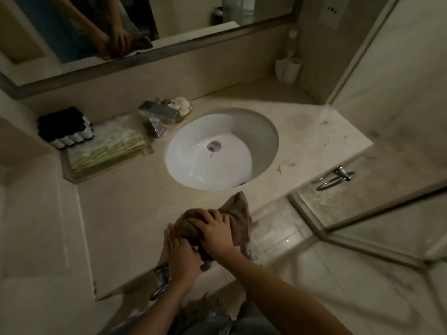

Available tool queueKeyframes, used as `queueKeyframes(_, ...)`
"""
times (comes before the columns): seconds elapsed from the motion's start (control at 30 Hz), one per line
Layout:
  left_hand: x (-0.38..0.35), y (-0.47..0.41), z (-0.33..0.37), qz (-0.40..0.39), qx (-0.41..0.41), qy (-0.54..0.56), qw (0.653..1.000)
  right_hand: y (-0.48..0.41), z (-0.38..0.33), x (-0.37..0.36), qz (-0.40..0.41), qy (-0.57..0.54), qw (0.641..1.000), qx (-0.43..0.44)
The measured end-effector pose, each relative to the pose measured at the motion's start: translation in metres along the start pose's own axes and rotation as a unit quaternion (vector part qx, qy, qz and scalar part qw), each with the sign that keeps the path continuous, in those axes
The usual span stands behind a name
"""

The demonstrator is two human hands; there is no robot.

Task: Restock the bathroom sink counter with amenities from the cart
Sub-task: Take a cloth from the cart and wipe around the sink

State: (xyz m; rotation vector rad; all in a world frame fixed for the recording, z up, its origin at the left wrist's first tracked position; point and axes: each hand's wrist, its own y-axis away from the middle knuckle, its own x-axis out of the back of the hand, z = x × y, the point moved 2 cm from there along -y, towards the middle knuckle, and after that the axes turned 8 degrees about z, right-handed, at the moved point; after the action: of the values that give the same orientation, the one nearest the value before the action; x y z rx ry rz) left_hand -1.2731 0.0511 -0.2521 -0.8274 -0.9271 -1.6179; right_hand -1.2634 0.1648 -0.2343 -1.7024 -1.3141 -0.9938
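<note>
Head view. Left hand and right hand: lying close together, both gripping one bunched brown cloth at the front edge of the counter. Amenity tray: sitting well ahead and leftward, left of the sink, long axis running across the counter; black-capped bottles standing at its rear, green packets lying in front. Left hand is sitting nearer the tray; judged, it is needing to release the cloth first.

The cloth is brown, the sink white, the counter beige with faint veins. The bottles have black caps; the packets show green lines.
</note>
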Motion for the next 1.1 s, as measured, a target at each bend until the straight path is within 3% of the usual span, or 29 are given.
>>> queueKeyframes(0.13,-0.002,-0.005,0.011,0.009,-0.009,-0.051,0.999,-0.005,0.013,0.0,0.016,-0.003,1.0,0.002)
queueKeyframes(0.3,-0.018,-0.012,0.083,-0.018,-0.063,-0.032,0.997,-0.023,0.082,0.027,0.089,0.002,0.993,-0.078)
queueKeyframes(0.43,-0.053,-0.024,0.172,-0.056,-0.136,-0.043,0.988,-0.037,0.179,0.07,0.129,0.018,0.979,-0.159)
queueKeyframes(0.57,-0.089,-0.036,0.253,-0.087,-0.221,-0.074,0.969,-0.044,0.283,0.119,0.118,0.057,0.963,-0.234)
queueKeyframes(0.73,-0.115,-0.051,0.315,-0.106,-0.253,-0.079,0.958,-0.046,0.396,0.177,0.131,0.074,0.94,-0.307)
queueKeyframes(1.0,-0.119,-0.064,0.315,-0.089,-0.215,-0.134,0.963,-0.076,0.481,0.221,0.195,-0.005,0.842,-0.503)
queueKeyframes(1.1,-0.112,-0.065,0.303,-0.081,-0.195,-0.137,0.968,-0.09,0.462,0.217,0.172,0.034,0.853,-0.491)
